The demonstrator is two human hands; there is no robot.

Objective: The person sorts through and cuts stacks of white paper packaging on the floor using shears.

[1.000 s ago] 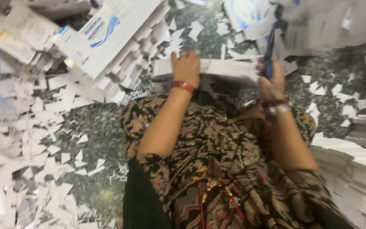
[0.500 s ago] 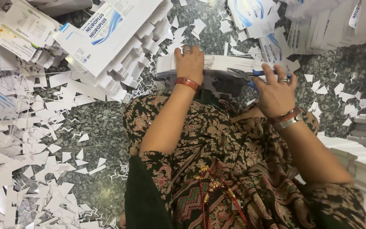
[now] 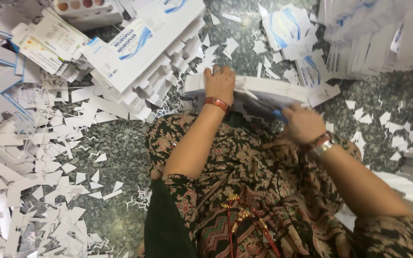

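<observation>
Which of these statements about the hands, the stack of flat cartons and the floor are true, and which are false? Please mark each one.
1. The left hand presses down on the stack of flat white cartons. True.
2. The right hand holds a red cup. False: it grips a small blue tool at the near edge of the stack; what kind of tool cannot be told.
3. White paper scraps lie scattered on the speckled stone floor. True.
4. Both wrists are bare. False: the left wrist wears a red band, and the right wrist wears bangles.
5. The stack stands upright against a wall. False: it lies flat in front of the person.
</observation>
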